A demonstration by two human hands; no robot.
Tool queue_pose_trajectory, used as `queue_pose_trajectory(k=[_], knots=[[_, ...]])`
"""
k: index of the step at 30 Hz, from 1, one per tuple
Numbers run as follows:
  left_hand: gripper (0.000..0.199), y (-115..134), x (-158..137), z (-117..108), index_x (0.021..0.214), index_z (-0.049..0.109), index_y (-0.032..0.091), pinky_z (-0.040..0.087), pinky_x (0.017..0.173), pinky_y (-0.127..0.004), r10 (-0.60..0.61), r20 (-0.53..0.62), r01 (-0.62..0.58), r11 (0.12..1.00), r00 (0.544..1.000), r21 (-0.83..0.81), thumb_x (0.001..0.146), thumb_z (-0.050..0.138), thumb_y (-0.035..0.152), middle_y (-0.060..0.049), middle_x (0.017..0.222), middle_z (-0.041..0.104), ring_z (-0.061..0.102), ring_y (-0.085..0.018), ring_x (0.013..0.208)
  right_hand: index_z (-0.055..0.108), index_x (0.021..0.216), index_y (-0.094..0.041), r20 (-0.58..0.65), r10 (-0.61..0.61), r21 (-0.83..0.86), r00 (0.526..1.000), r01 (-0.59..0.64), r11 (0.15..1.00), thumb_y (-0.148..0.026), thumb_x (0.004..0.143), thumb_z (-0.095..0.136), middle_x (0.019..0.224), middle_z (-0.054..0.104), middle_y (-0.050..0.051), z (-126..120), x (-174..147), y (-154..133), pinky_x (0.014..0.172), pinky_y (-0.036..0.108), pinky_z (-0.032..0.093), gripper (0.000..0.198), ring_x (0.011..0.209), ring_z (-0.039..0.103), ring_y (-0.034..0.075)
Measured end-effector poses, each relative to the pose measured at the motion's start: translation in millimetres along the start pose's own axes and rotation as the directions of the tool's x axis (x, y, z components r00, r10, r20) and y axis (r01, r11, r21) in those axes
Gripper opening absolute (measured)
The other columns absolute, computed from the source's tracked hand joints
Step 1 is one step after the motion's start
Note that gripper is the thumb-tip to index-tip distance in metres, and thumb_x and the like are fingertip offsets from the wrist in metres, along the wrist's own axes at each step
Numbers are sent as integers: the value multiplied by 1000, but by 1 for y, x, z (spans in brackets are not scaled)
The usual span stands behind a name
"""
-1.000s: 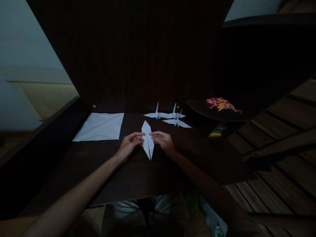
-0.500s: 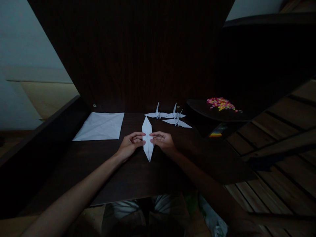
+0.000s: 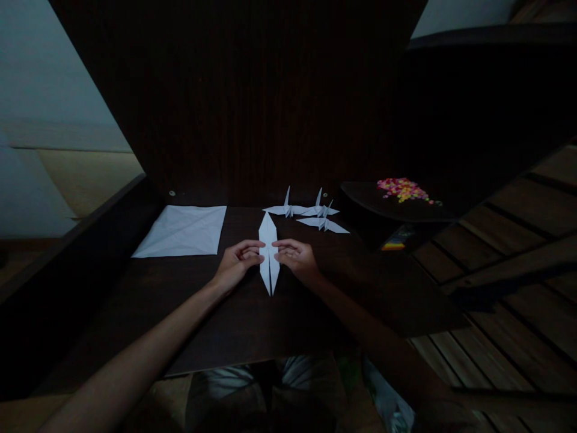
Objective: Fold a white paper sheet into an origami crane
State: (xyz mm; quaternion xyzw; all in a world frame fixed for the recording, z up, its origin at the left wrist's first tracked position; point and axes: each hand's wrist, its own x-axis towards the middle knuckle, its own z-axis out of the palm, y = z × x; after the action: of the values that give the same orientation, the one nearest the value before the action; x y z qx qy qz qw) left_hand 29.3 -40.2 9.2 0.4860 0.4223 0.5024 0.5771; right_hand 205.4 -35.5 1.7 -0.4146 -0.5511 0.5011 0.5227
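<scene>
A long, diamond-shaped piece of folded white origami paper (image 3: 269,240) stands out between my hands, its points facing toward and away from me. A narrow slit parts its near half into two flaps. My left hand (image 3: 238,260) pinches the left edge between thumb and fingers. On the opposite edge, my right hand (image 3: 297,257) has the same pinch. Just beyond the folded paper, three white paper cranes sit on the dark desk: a left crane (image 3: 287,210), a right crane (image 3: 321,210) and a nearer crane (image 3: 323,224).
White paper with crease lines (image 3: 184,231) lies at the desk's left. A raised dark side board (image 3: 72,252) borders that side. On a corner shelf (image 3: 360,195) to the right is a heap of small colourful pieces (image 3: 403,190). A tall dark panel (image 3: 252,102) closes the back.
The slit in the paper's near half has opened, so the two lower points now stand slightly apart. Both hands keep their pinch in nearly the same place.
</scene>
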Motion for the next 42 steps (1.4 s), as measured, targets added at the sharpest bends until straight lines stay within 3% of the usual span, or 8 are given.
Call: queue_pose_trajectory(k=[13,23,27,42], knots=[[30,3,-2,-1,84,70,15,41,60,-20,6,-10,-6,998,1000,56,55,74,17,3,64,62,53,-8,58,68,86,-15,10,29,-48,1000,-28,998,-24,56,75,75,66,3,2,-2,2,71,28,52,32,70,62,14],[32,4,-2,1,88,69,14,45,63,-24,12,40,-14,998,999,54,58,76,21,-2,73,66,57,-11,62,70,84,-15,-13,-14,-24,1000,14,1000,-23,57,74,66,64,2,1,-2,4,58,26,49,28,60,60,13],[31,6,-2,1,88,69,15,45,68,-25,11,55,-13,999,998,49,59,76,21,-1,74,66,59,-13,69,70,86,-15,-17,-2,-16,1000,2,1000,-23,57,74,70,65,3,0,-1,4,62,26,49,31,63,60,13],[40,9,-2,-3,103,62,14,43,67,-25,32,158,-54,989,987,136,67,75,28,2,67,59,56,-11,64,71,89,-17,-11,4,-12,1000,-4,1000,-26,58,76,80,68,4,-4,1,3,70,29,50,34,74,63,16]])
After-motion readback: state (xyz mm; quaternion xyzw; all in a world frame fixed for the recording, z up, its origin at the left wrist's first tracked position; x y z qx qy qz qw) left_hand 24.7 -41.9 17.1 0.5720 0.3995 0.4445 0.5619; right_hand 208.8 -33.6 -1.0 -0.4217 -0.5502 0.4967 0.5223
